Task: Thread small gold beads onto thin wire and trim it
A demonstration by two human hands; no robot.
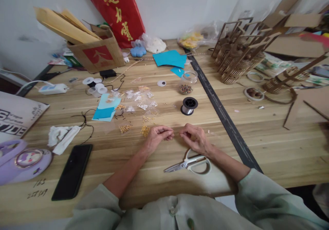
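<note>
Over the wooden table, my left hand [159, 136] is closed in a pinch, its fingertips turned toward my right hand. What it holds is too small to make out. My right hand [194, 138] pinches too, a short gap away, and its content is also hidden. Close beside my left hand lies a pile of gold beads [145, 131], with another heap of golden beads [125, 129] farther left. A spool of clear thread [189, 106] stands beyond my right hand. White-handled scissors [190, 164] lie just below both hands, blades pointing left.
Small bags of silver findings [144, 101] and blue cards [105, 108] lie left of centre. A clear jar of brown beads [186, 88] stands behind the spool. A black phone [72, 171] rests at left, and woven baskets [233, 62] stand at back right.
</note>
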